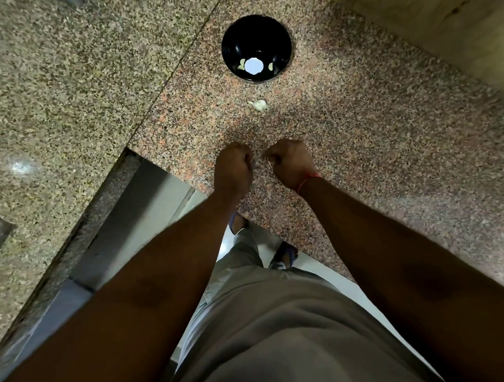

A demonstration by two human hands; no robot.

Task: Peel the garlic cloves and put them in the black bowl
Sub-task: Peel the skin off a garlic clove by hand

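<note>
between the two fists, just above the counter (358,145), whatever is being worked on is almost wholly hidden: only a pale sliver shows at the fingertips of the right hand (288,161), too small to say whether it is clove or skin. both hands are seen from the back, knuckles away from the camera, so the fingers curl out of sight underneath. the left hand (234,167) is balled tight, and whether it grips anything cannot be told. the right hand is curled the same way and seems to pinch that pale bit, a red thread (309,179) round its wrist. both forearms reach straight forward, the fists close together but not touching. farther along the counter lies a garlic piece (258,104), whitish, its skin hard to judge. beyond it stands the bowl (255,29), black, with pale cloves (270,65) at the bottom beside a bright glare spot that hides part of the inside.
</note>
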